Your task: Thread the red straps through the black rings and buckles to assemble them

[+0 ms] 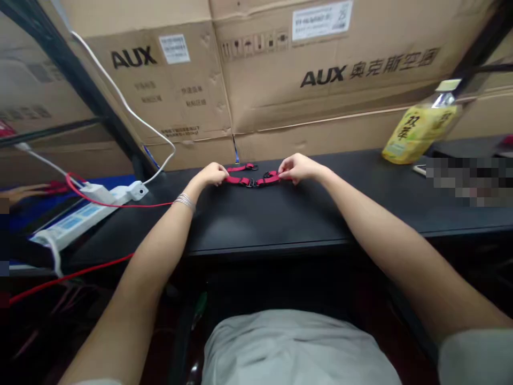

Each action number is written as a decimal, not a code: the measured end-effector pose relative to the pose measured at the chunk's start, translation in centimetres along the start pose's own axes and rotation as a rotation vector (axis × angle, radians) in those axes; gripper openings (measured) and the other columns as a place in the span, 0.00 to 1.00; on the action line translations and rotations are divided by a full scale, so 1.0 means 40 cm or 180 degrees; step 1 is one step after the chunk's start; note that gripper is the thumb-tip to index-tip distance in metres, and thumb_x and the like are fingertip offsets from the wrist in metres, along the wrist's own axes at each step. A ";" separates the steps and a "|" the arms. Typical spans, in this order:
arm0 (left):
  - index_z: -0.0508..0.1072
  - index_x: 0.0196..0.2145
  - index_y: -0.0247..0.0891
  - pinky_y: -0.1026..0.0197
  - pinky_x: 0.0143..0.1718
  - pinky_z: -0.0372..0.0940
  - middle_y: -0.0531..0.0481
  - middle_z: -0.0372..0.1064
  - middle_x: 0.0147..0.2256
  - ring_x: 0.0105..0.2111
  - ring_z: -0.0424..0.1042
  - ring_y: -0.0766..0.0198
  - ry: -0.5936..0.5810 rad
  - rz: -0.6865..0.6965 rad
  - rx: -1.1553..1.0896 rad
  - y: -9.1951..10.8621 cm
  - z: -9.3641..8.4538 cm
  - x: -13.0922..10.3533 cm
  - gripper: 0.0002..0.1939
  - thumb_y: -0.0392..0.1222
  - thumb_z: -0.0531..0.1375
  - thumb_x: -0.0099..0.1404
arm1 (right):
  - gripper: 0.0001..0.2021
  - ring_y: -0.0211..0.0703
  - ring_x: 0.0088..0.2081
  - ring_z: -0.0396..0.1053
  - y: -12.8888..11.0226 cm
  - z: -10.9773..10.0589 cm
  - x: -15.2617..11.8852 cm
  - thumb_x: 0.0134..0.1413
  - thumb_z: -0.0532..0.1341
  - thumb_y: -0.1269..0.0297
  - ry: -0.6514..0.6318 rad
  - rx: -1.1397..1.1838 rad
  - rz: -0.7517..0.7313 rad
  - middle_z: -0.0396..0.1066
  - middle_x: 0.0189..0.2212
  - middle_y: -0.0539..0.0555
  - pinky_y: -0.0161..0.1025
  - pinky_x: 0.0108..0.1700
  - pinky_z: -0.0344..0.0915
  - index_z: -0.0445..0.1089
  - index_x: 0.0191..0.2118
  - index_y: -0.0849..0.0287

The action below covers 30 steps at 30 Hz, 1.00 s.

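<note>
A red webbing strap (267, 181) with black fittings lies across the black tabletop (264, 219), a small dark buckle or hook (251, 183) at its middle. At its left end my left hand (213, 174) pinches the webbing, fingers closed. My right hand (297, 168) grips the right part between thumb and fingers, beside a black ring or buckle. Behind the left part, another short red length (240, 168) ends in a black fitting. Whether it belongs to the same strap I cannot tell.
Large cardboard boxes (264, 80) form a wall behind the table. A yellow-labelled bottle (420, 123) stands at the back right, near a phone-like object (419, 169). On the left are a white power strip (86, 214), a white cable (120, 96) and a red cable (72, 275).
</note>
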<state>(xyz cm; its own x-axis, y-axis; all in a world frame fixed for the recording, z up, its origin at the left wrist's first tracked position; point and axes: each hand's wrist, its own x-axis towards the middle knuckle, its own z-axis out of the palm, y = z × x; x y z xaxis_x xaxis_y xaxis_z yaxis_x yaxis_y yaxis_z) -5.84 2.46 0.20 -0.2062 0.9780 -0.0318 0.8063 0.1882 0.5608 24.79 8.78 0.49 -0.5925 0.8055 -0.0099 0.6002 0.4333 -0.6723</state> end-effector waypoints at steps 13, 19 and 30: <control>0.78 0.30 0.34 0.68 0.20 0.60 0.51 0.69 0.19 0.19 0.66 0.67 -0.0262 0.0014 0.0396 -0.009 -0.006 -0.001 0.08 0.35 0.64 0.49 | 0.22 0.31 0.18 0.66 0.000 0.001 0.002 0.45 0.73 0.61 -0.0205 -0.0283 0.0126 0.71 0.25 0.51 0.31 0.26 0.67 0.73 0.46 0.64; 0.78 0.33 0.35 0.67 0.21 0.62 0.50 0.73 0.24 0.21 0.69 0.65 -0.0046 0.0042 0.0464 -0.027 -0.003 0.017 0.11 0.34 0.65 0.47 | 0.23 0.34 0.21 0.68 0.007 0.005 0.006 0.42 0.74 0.62 -0.0303 -0.0171 0.0217 0.73 0.28 0.53 0.32 0.26 0.68 0.74 0.45 0.63; 0.79 0.34 0.36 0.67 0.31 0.68 0.49 0.78 0.31 0.30 0.75 0.62 0.0066 0.0257 0.0531 -0.034 -0.001 0.026 0.13 0.32 0.65 0.47 | 0.21 0.36 0.27 0.70 0.008 0.004 0.005 0.41 0.72 0.67 -0.0514 -0.0397 0.0212 0.76 0.32 0.54 0.30 0.28 0.69 0.76 0.44 0.63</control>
<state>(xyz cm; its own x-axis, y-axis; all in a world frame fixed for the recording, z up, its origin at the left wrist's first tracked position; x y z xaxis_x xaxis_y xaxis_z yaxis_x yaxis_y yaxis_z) -7.14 3.21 -0.57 -0.1469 0.9888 0.0258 0.9011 0.1230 0.4157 24.78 9.03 0.15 -0.6217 0.7631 -0.1764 0.6967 0.4360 -0.5696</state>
